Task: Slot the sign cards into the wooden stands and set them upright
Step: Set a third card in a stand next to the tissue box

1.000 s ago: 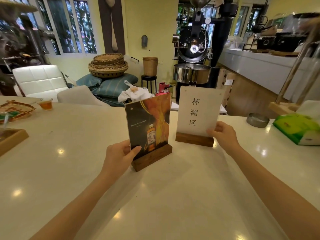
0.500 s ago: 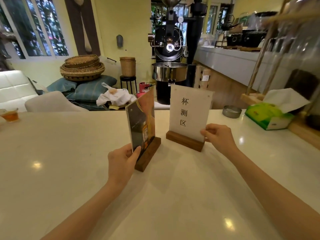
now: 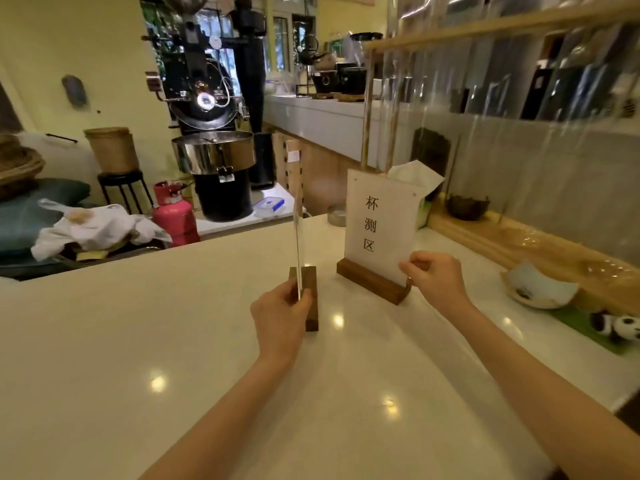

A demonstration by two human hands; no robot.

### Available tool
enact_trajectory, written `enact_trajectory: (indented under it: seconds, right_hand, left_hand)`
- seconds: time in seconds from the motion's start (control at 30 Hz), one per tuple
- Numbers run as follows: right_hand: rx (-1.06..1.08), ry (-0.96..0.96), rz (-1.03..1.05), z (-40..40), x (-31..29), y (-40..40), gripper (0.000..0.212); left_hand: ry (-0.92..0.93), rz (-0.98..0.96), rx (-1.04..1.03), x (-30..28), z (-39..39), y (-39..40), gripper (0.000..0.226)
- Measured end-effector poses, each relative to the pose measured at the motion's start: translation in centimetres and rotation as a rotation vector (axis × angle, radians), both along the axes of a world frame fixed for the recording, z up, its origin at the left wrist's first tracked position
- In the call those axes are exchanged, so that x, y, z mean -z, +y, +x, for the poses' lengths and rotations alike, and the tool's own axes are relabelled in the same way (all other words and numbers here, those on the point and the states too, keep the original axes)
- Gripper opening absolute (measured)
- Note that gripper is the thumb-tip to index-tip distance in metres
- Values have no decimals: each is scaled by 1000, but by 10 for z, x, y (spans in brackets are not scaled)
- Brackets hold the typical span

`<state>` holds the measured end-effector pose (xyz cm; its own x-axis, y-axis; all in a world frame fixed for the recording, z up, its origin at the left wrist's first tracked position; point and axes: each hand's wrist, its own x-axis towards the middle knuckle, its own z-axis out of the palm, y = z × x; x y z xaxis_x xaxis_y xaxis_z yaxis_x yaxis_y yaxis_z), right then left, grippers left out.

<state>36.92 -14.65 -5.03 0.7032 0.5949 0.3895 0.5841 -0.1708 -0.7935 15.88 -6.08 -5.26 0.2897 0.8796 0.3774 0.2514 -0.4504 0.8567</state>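
Two sign cards stand upright in wooden stands on the white counter (image 3: 173, 341). The picture card (image 3: 298, 216) is seen edge-on as a thin clear sheet in its dark wooden stand (image 3: 310, 299); my left hand (image 3: 280, 318) pinches the card's near lower edge. To the right, the white card with black characters (image 3: 379, 226) sits in a second wooden stand (image 3: 370, 284), angled toward me. My right hand (image 3: 436, 280) grips that card's lower right corner, just above the stand's end.
A wooden rail with a glass screen (image 3: 519, 244) runs along the counter's right side, with a white dish (image 3: 538, 285), a panda figure (image 3: 620, 327) and a tissue box (image 3: 419, 181). A metal ashtray (image 3: 336, 216) sits behind the signs. A coffee roaster (image 3: 211, 133) and pink gas bottle (image 3: 175, 216) stand beyond the far edge.
The picture sign has turned from facing me to edge-on, my left hand still on it. The view has swung right; my right hand stays on the white card.
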Motion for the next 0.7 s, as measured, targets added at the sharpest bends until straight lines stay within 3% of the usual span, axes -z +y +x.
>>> enact_trajectory:
  seconds: [0.07,0.23,0.47,0.7]
  right_hand:
    - [59,10,-21,16,-1,-9,19]
    - [151,58,-60,54,-4,-25,22]
    - [228,57,-141,99,-10,-23,23]
    - [266,60,-150,139,-19,-36,21]
  left_hand:
    - [-10,-16,37,1,27,-1,11]
    - [-26,-50,81,3,93,-10,20]
    - [-24,-72,158,0,175,-32,10]
    - [-40,-67,166,1,244,-38,21]
